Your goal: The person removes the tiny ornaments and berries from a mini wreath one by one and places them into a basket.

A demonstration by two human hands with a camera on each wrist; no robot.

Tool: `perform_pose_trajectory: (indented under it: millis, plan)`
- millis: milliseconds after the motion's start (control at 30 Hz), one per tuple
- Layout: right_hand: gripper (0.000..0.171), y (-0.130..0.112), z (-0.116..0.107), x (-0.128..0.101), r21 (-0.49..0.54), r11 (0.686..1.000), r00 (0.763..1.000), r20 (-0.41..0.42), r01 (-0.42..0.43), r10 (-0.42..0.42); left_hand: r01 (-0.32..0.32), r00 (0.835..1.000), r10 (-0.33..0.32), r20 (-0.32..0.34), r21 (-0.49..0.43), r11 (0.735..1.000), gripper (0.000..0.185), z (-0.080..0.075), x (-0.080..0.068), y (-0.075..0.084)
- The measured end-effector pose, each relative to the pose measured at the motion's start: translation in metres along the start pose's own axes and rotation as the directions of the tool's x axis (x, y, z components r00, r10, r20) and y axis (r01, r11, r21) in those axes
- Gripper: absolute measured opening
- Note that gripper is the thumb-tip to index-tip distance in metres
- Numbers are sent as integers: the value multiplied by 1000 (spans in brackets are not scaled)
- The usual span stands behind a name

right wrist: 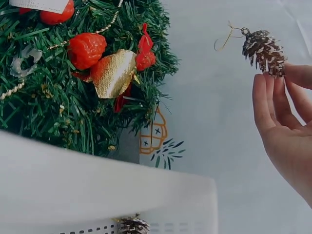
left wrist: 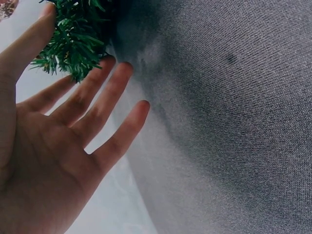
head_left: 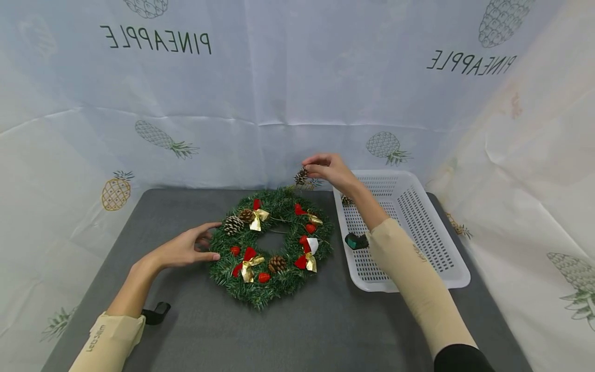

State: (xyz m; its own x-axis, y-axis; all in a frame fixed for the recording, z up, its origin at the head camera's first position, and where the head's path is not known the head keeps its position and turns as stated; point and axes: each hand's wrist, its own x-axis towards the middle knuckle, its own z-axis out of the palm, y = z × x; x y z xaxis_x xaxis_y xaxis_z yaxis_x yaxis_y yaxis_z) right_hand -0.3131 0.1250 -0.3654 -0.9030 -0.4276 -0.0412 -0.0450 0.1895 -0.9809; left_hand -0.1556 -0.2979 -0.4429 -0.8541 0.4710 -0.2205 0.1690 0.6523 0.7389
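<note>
Here, my right hand [head_left: 331,170] raised above far edge of wreath [head_left: 271,245], fingertips [right wrist: 273,92] pinching frosted pine cone [right wrist: 263,50] with gold wire loop; grip grasping cone, held clear of greenery, between wreath and white basket [head_left: 418,227]. My left hand [head_left: 188,248] flat on grey table [head_left: 297,320], fingers straight, grip released, fingertips [left wrist: 109,63] touching wreath's left rim. Wreath lies flat at table centre, bearing red berries, gold bows, pine cones. Second cone [right wrist: 132,225] lies inside basket, just right of wreath.

Green wreath [head_left: 270,248] with red-gold bows, grey table [head_left: 325,320], white basket [head_left: 409,227]
</note>
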Motion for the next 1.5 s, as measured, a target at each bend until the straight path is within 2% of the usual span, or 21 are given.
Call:
perform_pose_trajectory:
  millis: [300, 533, 667, 800, 900, 1233, 1400, 1500]
  plan:
    - [37, 1, -12, -10, 48, 998, 1000, -9, 29, -29, -2, 1000, 2, -5, 10, 1000, 91, 0, 0, 2]
    - [37, 2, -24, -20, 48, 998, 999, -31, 33, -32, -1, 1000, 2, -4, 10, 1000, 91, 0, -1, 2]
    - [31, 4, -32, -25, 49, 998, 999, -47, 29, -27, 2, 1000, -2, -4, 9, 1000, 91, 0, -2, 3]
    - [23, 7, -42, -30, 55, 998, 998, -65, 31, -27, 1, 1000, -1, -4, 4, 1000, 91, 0, -2, 3]
    - [24, 10, -51, -34, 68, 997, 996, -82, 38, -33, 0, 1000, 0, -4, 4, 1000, 91, 0, -2, 2]
    - [17, 25, -80, -44, 163, 986, 991, -130, 22, 0, -2, 1000, 2, 1, 0, 1000, 91, -1, 0, 4]
    - [24, 37, -91, -48, 191, 982, 988, -156, 11, 19, -6, 1000, 6, -2, 7, 1000, 91, -1, -1, 5]
    - [34, 44, -96, -50, 199, 980, 985, -169, 4, 30, 1, 1000, -1, -6, 12, 1000, 90, 0, -1, 5]
